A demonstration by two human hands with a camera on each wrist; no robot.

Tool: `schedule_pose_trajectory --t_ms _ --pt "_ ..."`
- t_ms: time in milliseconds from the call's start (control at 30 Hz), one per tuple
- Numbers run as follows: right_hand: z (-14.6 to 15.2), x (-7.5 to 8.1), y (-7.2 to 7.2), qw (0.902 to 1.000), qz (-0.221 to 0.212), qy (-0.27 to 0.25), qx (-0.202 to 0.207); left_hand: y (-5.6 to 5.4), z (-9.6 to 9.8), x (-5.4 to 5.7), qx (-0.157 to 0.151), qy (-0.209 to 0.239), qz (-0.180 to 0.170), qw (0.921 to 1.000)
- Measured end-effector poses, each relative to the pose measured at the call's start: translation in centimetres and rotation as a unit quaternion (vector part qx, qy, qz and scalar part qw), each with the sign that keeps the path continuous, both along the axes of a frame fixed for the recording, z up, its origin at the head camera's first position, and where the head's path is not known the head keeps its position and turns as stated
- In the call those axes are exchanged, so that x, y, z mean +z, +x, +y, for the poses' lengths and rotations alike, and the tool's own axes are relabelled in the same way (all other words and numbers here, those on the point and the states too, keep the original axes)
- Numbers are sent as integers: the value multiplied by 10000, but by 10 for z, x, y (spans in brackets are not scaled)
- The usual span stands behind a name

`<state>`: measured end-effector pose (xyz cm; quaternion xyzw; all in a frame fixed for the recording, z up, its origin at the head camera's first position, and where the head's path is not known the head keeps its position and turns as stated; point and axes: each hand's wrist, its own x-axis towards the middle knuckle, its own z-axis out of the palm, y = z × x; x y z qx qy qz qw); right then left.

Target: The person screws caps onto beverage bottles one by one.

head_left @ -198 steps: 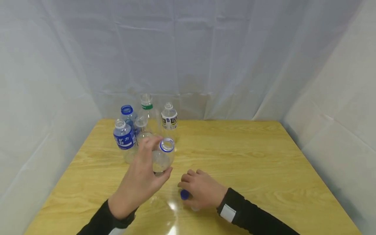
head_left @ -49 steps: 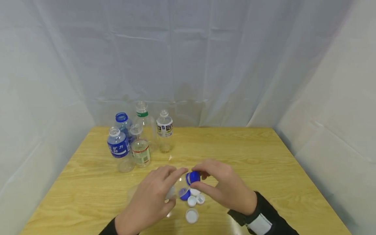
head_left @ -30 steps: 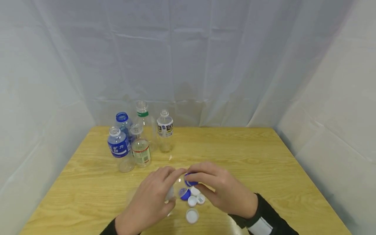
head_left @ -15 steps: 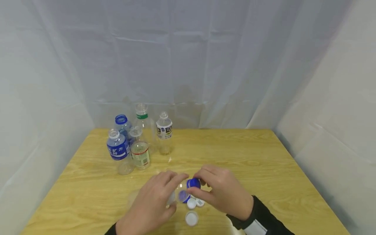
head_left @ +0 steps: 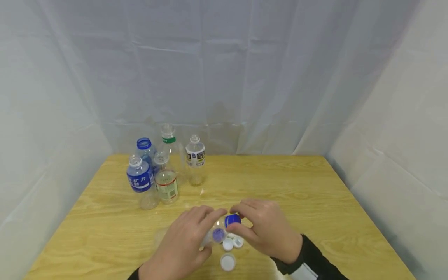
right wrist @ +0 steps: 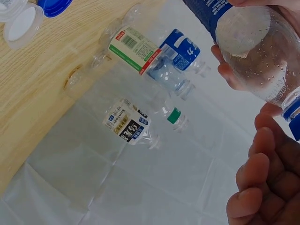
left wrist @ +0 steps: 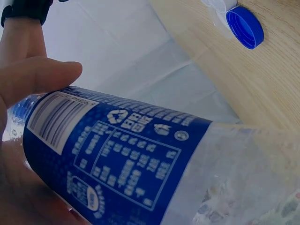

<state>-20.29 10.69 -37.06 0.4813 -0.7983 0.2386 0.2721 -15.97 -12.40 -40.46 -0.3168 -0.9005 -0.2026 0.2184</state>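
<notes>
A clear plastic bottle (right wrist: pixel 253 51) with a blue label (left wrist: pixel 117 150) lies tilted sideways in my left hand (head_left: pixel 183 241), its neck pointing right. The left thumb rests along the label in the left wrist view. On the bottle's neck sits a blue cap (head_left: pixel 233 220). My right hand (head_left: pixel 267 229) has its thumb and index finger on either side of this cap; its other fingers are curled in the right wrist view. Loose white caps (head_left: pixel 228 262) lie on the table just below. A loose blue cap (left wrist: pixel 244 27) is among them, seen through the bottle in the head view.
Several uncapped bottles stand at the back left: one blue-labelled (head_left: pixel 140 182), one blue-necked (head_left: pixel 144 147), one with a green band (head_left: pixel 168 139), one with a pale label (head_left: pixel 167 186), one with a white-and-black label (head_left: pixel 195 157). White sheeting (head_left: pixel 224 77) surrounds the wooden table (head_left: pixel 280 182).
Earlier the left hand held the uncapped bottle upright and the right hand was at the caps. Now the bottle is tilted with a blue cap on it; the right fingers have shifted around that cap.
</notes>
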Motion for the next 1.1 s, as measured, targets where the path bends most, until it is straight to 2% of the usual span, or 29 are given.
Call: schedule_pose_trajectory --t_ms 200,367,533,700,833,1100 --pt "11 8 2 9980 -246 155 559 0 -1 0 97 -11 -78 9999" --pt "15 10 2 9952 -273 444 827 0 -1 0 77 25 -126 9999" --pt "12 9 2 9961 -130 550 681 1 0 0 80 -31 -196 9998" --pt "9 6 1 9982 180 500 260 2 4 0 26 -101 -125 9999" --pt "8 3 1 9987 190 481 -10 3 6 0 4 -101 -65 9999" --pt "13 5 0 9984 192 523 -40 2 3 0 143 -168 -8 9998"
